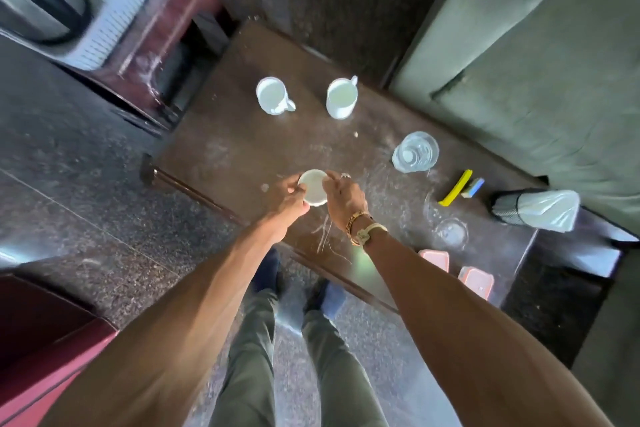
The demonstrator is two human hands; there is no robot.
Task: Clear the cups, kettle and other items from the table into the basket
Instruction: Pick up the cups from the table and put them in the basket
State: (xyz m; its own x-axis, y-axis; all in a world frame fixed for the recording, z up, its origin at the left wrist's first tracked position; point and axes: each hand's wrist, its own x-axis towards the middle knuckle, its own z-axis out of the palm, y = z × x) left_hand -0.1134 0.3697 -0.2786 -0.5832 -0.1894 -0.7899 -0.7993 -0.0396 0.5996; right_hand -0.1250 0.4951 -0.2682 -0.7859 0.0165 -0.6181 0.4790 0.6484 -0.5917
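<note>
- A grey-green sofa (519, 80) fills the right side, cut off by the frame.
- A pale ribbed appliance (114, 17) at upper left is blurred and cropped; what it is cannot be told.
- A dark, dusty table (242, 142) runs from centre to right.
- A black mesh basket (505, 208) with a pale plastic liner sits at the table's right end.
- A clear glass vessel (415, 151) stands near the sofa, its form hard to read.
- A left mug (272, 95) and a right mug (341, 99), both white, stand apart at the far end.
- The left hand (289, 199) and right hand (344, 196) grip a white cup (313, 185) from either side by the near edge, the fingers hiding its sides.
- The right forearm partly hides the pink-lidded boxes (476, 282).
</note>
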